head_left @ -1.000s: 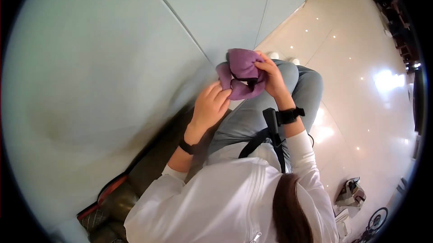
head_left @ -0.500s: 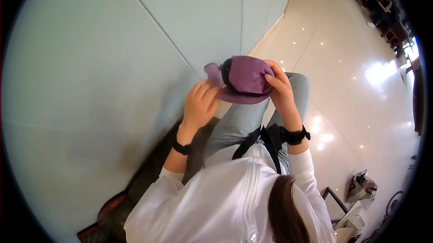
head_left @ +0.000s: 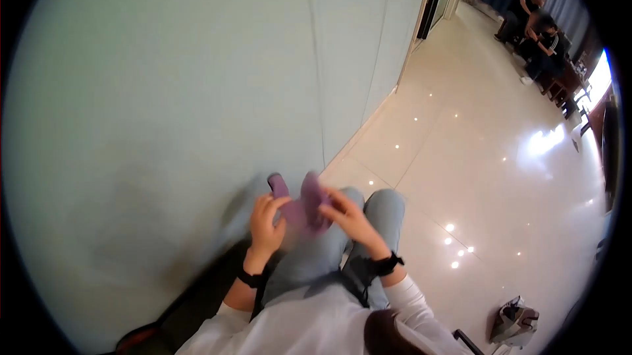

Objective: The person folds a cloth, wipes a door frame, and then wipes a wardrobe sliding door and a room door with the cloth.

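Note:
A purple cloth item [head_left: 316,205] with dark trim is held between my two hands above my lap, blurred by motion. My left hand [head_left: 266,223] pinches a narrow purple part of it, whose dark-edged end sticks up beyond the fingers. On the item's other side, my right hand [head_left: 350,218] grips the wider folded part, with thumb and fingers pressed on the fabric. Each wrist has a black band. Beneath the cloth are my knees in light blue jeans [head_left: 384,213].
A pale wall [head_left: 164,91] rises close on the left. Glossy tiled floor [head_left: 454,157] stretches to the right. Two people [head_left: 543,42] sit at the far upper right. A bag [head_left: 515,323] lies on the floor at the lower right.
The view has tilted up, so hands and cloth appear lower and further left. The cloth has been turned, its rounded part now seen narrow and edge-on. More of the room and the seated people show.

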`<state>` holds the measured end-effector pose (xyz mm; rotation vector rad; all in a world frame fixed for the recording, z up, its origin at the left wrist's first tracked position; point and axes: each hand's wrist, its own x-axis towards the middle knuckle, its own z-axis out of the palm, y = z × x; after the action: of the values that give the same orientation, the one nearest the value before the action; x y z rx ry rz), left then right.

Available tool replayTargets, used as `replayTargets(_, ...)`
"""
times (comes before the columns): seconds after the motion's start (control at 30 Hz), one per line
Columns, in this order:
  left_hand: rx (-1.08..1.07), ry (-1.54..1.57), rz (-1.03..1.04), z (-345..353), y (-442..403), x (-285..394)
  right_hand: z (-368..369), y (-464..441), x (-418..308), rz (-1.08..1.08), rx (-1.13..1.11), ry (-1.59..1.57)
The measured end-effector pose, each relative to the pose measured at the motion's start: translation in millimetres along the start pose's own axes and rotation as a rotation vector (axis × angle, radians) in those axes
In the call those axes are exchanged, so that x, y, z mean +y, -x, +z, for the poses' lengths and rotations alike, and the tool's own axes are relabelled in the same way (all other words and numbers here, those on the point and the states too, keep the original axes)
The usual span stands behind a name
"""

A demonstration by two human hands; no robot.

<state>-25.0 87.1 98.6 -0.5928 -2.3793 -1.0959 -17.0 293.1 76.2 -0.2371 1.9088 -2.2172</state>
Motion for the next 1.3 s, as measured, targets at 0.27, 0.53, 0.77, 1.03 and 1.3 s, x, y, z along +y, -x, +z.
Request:
replayTargets(0.27,-0.654,0.244,0.109,203.0,-121.6,-19.3,-125.8,-10.7,39.9,0.146,0.514,-0.284)
replayTargets(0.53,-0.686,0.449,0.517,286.2,-226.1,124.6,-235.9,21.6,-88.4,0.143,1.018,-0.242)
replayTargets(0.77,-0.705,0.210,0.381,203.6,-316.1,159.0,-244.9,-26.1,-201.0,0.213,0.726,-0.210)
replayTargets(1.03,-0.770,0.040,0.025,116.4,-397.8,233.5,-252.6,-57.0,-341.6,-0.047,0.406,0.166)
replayTargets(1.3,-0.497,0.009,0.055,110.2,-420.4,261.8,-268.5,-69.5,-380.9,0.069,0.476,0.085)
